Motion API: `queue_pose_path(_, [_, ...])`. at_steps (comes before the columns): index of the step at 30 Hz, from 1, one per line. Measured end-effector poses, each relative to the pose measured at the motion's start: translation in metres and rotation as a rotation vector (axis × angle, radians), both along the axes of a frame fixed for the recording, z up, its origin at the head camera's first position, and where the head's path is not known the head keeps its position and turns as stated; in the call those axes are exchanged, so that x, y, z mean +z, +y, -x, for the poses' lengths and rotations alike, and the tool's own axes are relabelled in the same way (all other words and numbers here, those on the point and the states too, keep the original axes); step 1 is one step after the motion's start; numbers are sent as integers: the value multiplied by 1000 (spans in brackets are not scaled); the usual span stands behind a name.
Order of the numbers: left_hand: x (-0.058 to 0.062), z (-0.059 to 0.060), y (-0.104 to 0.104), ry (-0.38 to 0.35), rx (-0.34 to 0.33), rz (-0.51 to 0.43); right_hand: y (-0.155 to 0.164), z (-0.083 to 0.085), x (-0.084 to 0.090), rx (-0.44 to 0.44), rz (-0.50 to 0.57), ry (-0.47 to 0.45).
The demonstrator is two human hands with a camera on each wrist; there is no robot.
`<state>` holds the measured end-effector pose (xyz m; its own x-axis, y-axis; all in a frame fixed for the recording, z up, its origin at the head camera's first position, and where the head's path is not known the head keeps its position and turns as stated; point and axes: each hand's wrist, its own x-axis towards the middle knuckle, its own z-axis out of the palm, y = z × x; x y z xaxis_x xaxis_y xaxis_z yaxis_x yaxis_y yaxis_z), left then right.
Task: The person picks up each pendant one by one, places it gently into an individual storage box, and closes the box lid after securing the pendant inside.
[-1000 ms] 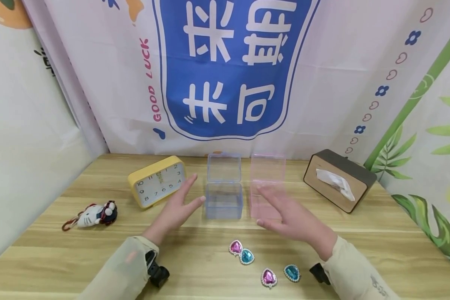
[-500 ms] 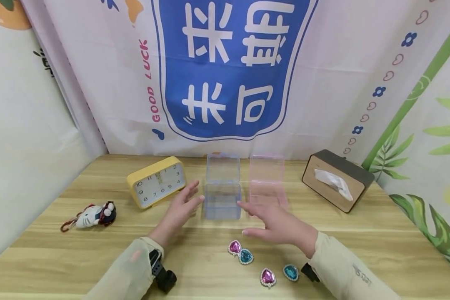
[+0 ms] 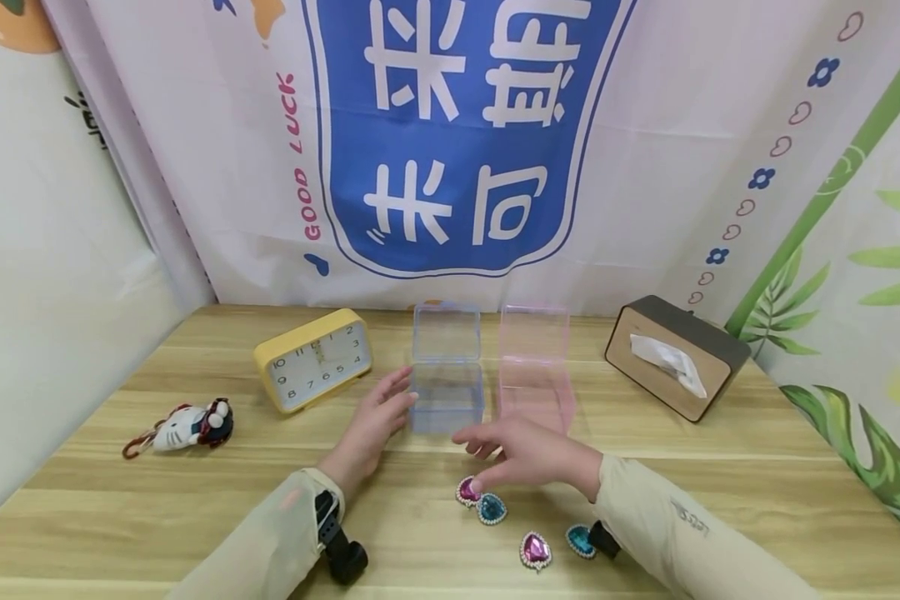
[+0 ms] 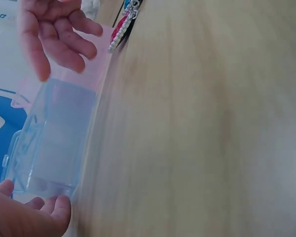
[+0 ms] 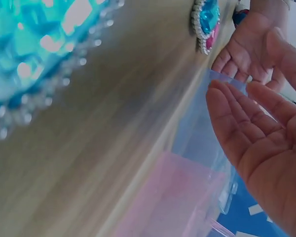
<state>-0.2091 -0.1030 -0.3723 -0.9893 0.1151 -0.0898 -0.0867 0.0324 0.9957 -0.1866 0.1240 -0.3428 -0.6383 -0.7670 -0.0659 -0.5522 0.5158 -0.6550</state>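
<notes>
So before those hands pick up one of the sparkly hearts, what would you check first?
1. Blue box lid open: ok, it stands upright behind the box.
2. Pink box lid open: ok.
3. Left hand free: ok, fingers straight, at the blue box's left side; contact cannot tell.
4. Right hand free: ok, loosely curled and holding nothing, over the nearest pink heart.
5. Hearts within reach: ok, four lie on the table by the right hand.
6. Boxes empty: looks so, though the clear walls make it hard to be sure.
</notes>
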Motion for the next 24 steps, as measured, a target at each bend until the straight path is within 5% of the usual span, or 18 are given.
queue_pose_path(8, [-5,2,7,25,34,2,-8,0,-3,-6,-65,-46])
queue_pose_path(24, [-19,0,9,133,29,161,-18,1,-9,38,-133,99])
